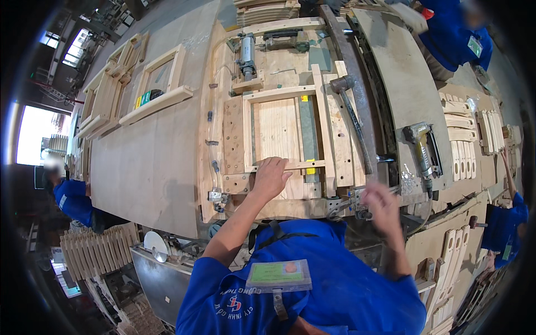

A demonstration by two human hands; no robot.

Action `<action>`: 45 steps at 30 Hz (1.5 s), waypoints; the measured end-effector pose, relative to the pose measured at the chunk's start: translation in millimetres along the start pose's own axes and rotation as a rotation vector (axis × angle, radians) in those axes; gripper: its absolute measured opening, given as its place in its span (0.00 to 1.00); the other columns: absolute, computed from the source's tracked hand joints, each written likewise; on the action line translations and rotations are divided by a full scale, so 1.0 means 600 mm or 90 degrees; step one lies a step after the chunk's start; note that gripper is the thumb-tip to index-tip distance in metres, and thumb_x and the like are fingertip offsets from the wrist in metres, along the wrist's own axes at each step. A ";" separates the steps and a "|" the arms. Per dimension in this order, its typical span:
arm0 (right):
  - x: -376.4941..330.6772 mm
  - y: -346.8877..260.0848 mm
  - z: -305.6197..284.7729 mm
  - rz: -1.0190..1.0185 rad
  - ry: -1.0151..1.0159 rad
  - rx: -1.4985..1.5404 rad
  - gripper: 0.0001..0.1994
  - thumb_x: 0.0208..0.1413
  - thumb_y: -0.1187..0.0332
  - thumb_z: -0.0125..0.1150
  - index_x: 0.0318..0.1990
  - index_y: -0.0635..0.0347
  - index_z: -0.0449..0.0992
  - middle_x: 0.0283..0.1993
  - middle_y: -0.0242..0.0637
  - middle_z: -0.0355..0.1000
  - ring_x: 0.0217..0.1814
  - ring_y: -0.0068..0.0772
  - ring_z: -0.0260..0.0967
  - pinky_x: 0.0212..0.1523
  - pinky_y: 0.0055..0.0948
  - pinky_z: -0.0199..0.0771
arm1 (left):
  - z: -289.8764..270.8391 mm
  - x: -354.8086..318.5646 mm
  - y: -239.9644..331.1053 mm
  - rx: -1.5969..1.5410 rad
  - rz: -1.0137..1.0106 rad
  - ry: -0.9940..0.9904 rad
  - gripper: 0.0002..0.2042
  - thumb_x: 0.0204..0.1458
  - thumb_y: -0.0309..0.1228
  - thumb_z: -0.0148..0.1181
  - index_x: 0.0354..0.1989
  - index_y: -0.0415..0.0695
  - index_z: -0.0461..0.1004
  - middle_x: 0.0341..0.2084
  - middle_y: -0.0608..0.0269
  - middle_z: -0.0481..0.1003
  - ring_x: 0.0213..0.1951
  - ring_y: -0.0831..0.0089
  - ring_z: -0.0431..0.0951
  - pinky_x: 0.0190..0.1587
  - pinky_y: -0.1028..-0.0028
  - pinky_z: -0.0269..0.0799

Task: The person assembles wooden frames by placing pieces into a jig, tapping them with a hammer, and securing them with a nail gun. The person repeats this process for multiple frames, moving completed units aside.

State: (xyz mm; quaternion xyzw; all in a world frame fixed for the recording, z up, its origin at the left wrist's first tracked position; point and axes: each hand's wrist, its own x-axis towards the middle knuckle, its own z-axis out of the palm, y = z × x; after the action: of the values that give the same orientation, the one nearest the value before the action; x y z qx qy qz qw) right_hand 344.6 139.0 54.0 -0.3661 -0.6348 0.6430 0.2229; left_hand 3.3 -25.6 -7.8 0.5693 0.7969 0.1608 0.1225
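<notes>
A light wooden frame [279,95] lies in a wooden jig [233,134] on the bench before me. My left hand [271,177] grips the frame's near rail, its fingers over the wood and its thumb beside it. My right hand [382,204] is to the right, close to a small valve block [360,202] at the jig's near edge; its fingers are smeared by motion, and contact is unclear. A hammer [350,114] rests along the right side of the jig. At the jig's far left, an air cylinder [247,56] points toward the frame.
A nail gun [424,151] lies on the right-hand board, another nail gun [287,42] beyond the frame. On the left panel sit wooden frame parts [156,106] and a tape roll [148,96]. Co-workers in blue [455,36] stand around; a disc [157,245] is at lower left.
</notes>
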 end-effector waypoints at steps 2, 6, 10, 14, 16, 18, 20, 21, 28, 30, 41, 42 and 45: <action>-0.060 0.018 0.027 -0.171 -0.059 -0.261 0.09 0.65 0.70 0.66 0.48 0.66 0.83 0.34 0.36 0.82 0.37 0.24 0.79 0.39 0.29 0.78 | 0.001 0.022 0.002 0.005 0.005 -0.029 0.20 0.61 0.39 0.66 0.56 0.39 0.78 0.47 0.50 0.79 0.52 0.50 0.77 0.59 0.53 0.70; -0.080 0.021 0.045 -0.009 0.029 -0.060 0.09 0.61 0.69 0.70 0.46 0.63 0.85 0.30 0.37 0.80 0.29 0.23 0.76 0.32 0.26 0.74 | 0.017 0.024 0.003 0.018 -0.001 -0.058 0.17 0.60 0.40 0.67 0.51 0.40 0.79 0.42 0.52 0.78 0.48 0.51 0.79 0.52 0.53 0.73; -0.072 0.016 0.052 -0.117 0.008 -0.173 0.10 0.60 0.69 0.72 0.46 0.63 0.86 0.30 0.37 0.80 0.29 0.23 0.76 0.31 0.26 0.74 | 0.013 0.044 -0.001 0.044 0.005 -0.094 0.16 0.59 0.41 0.68 0.45 0.41 0.80 0.41 0.53 0.78 0.46 0.52 0.80 0.49 0.54 0.76; -0.072 0.005 0.049 -0.142 0.033 -0.205 0.10 0.59 0.69 0.72 0.45 0.64 0.86 0.32 0.39 0.81 0.30 0.24 0.77 0.32 0.26 0.75 | 0.008 0.058 -0.009 0.034 0.016 -0.144 0.19 0.60 0.44 0.67 0.50 0.43 0.79 0.41 0.51 0.78 0.48 0.50 0.80 0.51 0.53 0.76; -0.072 0.000 0.047 -0.143 0.059 -0.242 0.09 0.60 0.70 0.72 0.45 0.64 0.85 0.32 0.40 0.81 0.31 0.25 0.78 0.33 0.27 0.76 | 0.002 0.074 -0.012 0.050 0.031 -0.215 0.20 0.61 0.46 0.66 0.52 0.43 0.77 0.43 0.50 0.78 0.50 0.49 0.80 0.53 0.52 0.75; -0.074 -0.005 0.044 -0.151 0.090 -0.261 0.09 0.61 0.70 0.71 0.45 0.65 0.85 0.33 0.40 0.82 0.32 0.26 0.79 0.34 0.27 0.77 | -0.009 0.084 -0.020 0.032 0.077 -0.267 0.21 0.62 0.46 0.64 0.54 0.44 0.76 0.44 0.48 0.78 0.51 0.47 0.79 0.54 0.51 0.75; -0.069 -0.012 0.042 -0.170 0.120 -0.261 0.08 0.62 0.71 0.69 0.45 0.66 0.85 0.34 0.41 0.82 0.33 0.26 0.80 0.35 0.28 0.77 | -0.018 0.096 -0.028 0.024 0.109 -0.327 0.21 0.64 0.47 0.62 0.55 0.44 0.75 0.46 0.45 0.79 0.52 0.43 0.79 0.55 0.50 0.76; -0.073 -0.019 0.038 -0.153 0.137 -0.239 0.08 0.63 0.71 0.68 0.45 0.67 0.85 0.34 0.41 0.82 0.33 0.26 0.80 0.35 0.27 0.77 | -0.019 0.096 -0.027 0.013 0.122 -0.318 0.21 0.63 0.47 0.62 0.55 0.44 0.75 0.46 0.44 0.79 0.51 0.43 0.80 0.54 0.49 0.76; -0.098 -0.040 0.050 -0.139 0.254 -0.127 0.09 0.70 0.69 0.63 0.48 0.67 0.83 0.29 0.33 0.79 0.26 0.16 0.71 0.27 0.21 0.69 | -0.188 0.144 0.067 -0.075 0.207 -0.261 0.24 0.63 0.49 0.62 0.54 0.39 0.75 0.43 0.37 0.81 0.46 0.37 0.80 0.49 0.47 0.76; -0.097 -0.056 0.069 -0.131 0.268 -0.108 0.10 0.70 0.68 0.63 0.48 0.67 0.83 0.29 0.32 0.79 0.26 0.16 0.71 0.26 0.20 0.69 | -0.231 0.107 0.073 -0.082 0.211 -0.201 0.24 0.63 0.50 0.62 0.53 0.39 0.75 0.43 0.38 0.81 0.47 0.37 0.80 0.49 0.47 0.76; -0.045 -0.097 0.240 -0.083 0.069 -0.212 0.09 0.71 0.72 0.60 0.50 0.68 0.81 0.34 0.33 0.78 0.34 0.21 0.75 0.34 0.25 0.76 | -0.399 -0.267 -0.033 -0.046 -0.015 0.107 0.20 0.64 0.49 0.63 0.50 0.44 0.76 0.38 0.53 0.81 0.41 0.50 0.83 0.41 0.55 0.78; -0.037 -0.098 0.257 -0.090 0.041 -0.229 0.09 0.71 0.72 0.60 0.50 0.68 0.81 0.33 0.33 0.78 0.34 0.21 0.74 0.35 0.25 0.75 | -0.413 -0.294 -0.049 -0.040 -0.058 0.096 0.19 0.65 0.48 0.62 0.49 0.44 0.75 0.39 0.52 0.81 0.40 0.47 0.83 0.40 0.54 0.78; -0.008 -0.096 0.303 -0.096 -0.045 -0.280 0.10 0.70 0.71 0.61 0.51 0.69 0.81 0.33 0.35 0.78 0.35 0.20 0.74 0.37 0.24 0.74 | -0.409 -0.371 -0.113 -0.007 -0.224 0.111 0.19 0.65 0.48 0.61 0.49 0.44 0.74 0.38 0.50 0.80 0.41 0.45 0.83 0.41 0.51 0.77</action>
State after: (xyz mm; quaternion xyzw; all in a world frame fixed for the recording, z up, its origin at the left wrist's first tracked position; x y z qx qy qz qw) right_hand 200.4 22.0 97.6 -0.3344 -0.7924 0.4835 0.1626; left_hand -76.8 -285.5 193.6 0.4045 0.8908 0.1897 0.0825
